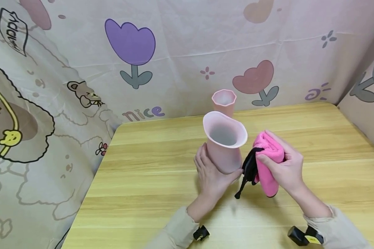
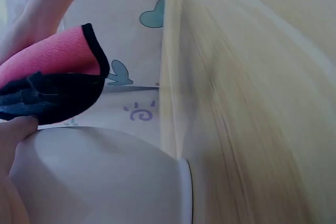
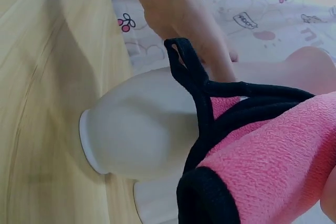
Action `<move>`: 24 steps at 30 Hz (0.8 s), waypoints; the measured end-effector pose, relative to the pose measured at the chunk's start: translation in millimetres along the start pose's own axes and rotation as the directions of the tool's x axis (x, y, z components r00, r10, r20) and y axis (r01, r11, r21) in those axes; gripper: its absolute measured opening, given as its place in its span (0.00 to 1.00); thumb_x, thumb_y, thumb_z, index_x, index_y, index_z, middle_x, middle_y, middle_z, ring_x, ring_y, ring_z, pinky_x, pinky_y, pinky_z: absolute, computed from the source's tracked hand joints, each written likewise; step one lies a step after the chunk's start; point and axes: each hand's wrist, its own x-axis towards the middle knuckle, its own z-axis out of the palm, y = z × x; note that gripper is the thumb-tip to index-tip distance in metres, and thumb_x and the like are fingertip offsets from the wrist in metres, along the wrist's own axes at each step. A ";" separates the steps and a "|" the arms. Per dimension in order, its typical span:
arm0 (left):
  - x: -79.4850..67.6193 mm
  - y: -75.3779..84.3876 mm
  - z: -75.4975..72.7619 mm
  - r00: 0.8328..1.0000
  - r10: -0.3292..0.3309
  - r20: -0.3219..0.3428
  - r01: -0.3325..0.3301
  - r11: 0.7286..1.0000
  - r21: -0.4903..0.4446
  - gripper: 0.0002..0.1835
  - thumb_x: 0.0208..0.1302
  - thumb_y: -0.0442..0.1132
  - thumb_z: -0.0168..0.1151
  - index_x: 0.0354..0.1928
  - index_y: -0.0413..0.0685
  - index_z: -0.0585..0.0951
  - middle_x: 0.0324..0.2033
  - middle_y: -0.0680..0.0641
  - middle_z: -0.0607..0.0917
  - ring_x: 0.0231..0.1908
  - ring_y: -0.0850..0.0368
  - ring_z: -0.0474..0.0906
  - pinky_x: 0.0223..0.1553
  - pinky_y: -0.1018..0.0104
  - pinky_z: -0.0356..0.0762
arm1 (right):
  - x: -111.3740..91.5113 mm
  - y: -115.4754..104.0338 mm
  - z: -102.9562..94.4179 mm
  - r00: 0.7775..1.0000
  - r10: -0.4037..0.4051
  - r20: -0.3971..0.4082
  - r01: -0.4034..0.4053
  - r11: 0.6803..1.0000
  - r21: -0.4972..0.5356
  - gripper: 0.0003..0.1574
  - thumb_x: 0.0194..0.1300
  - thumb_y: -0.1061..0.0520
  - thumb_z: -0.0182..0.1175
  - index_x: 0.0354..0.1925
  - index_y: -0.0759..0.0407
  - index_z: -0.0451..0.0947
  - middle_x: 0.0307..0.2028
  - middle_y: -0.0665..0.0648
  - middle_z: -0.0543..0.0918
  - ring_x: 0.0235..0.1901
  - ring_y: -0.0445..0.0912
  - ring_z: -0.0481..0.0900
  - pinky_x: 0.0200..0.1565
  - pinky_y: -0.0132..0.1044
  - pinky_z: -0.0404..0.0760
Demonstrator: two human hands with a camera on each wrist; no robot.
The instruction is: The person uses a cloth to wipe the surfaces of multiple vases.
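Grip: right hand pinches a folded pink cloth with black trim, held above the table, just right of the pale pink vase. Left hand curls round the vase's body, thumb on its near right side. Vase stands on the table; smaller pink vessel behind it, near the far edge.

Pale pink flared-rim vase stood upright on counter, w/ folded hot-pink, blk-trimmed cloth held up just to its R.
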 end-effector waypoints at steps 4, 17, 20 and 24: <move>3.3 -3.8 -2.6 1.000 0.024 0.012 -0.023 0.996 -0.086 0.64 0.24 0.60 0.76 0.65 0.46 0.52 0.58 0.48 0.62 0.57 0.54 0.59 0.55 0.58 0.68 | -0.6 0.6 -3.4 1.000 0.023 -0.019 -0.023 1.000 0.000 0.34 0.38 0.75 0.69 0.49 0.79 0.72 0.44 0.48 0.82 0.44 0.38 0.79 0.44 0.23 0.76; 41.1 -52.7 -24.2 0.859 0.368 0.355 -0.204 0.884 -0.421 0.58 0.29 0.43 0.78 0.65 0.44 0.54 0.59 0.45 0.67 0.56 0.52 0.66 0.57 0.58 0.68 | -6.9 6.2 -10.2 0.999 0.001 0.037 0.000 0.999 -0.033 0.35 0.38 0.72 0.71 0.48 0.79 0.72 0.46 0.48 0.81 0.46 0.38 0.78 0.45 0.23 0.75; 56.5 -60.4 -28.4 0.793 0.464 0.395 -0.311 0.865 -0.393 0.58 0.30 0.48 0.75 0.66 0.44 0.53 0.58 0.45 0.68 0.56 0.53 0.67 0.57 0.60 0.67 | -8.5 6.0 -11.2 0.999 0.008 0.042 -0.006 0.999 -0.053 0.35 0.38 0.72 0.71 0.48 0.78 0.72 0.47 0.47 0.80 0.46 0.37 0.78 0.45 0.22 0.75; 71.9 -67.2 -32.0 0.730 0.535 0.425 -0.399 0.839 -0.371 0.56 0.30 0.49 0.71 0.65 0.42 0.55 0.57 0.43 0.69 0.57 0.53 0.67 0.59 0.60 0.66 | -10.6 5.1 -12.8 0.999 0.028 0.037 -0.025 0.997 -0.067 0.35 0.38 0.73 0.70 0.49 0.77 0.73 0.47 0.47 0.81 0.45 0.36 0.78 0.43 0.21 0.75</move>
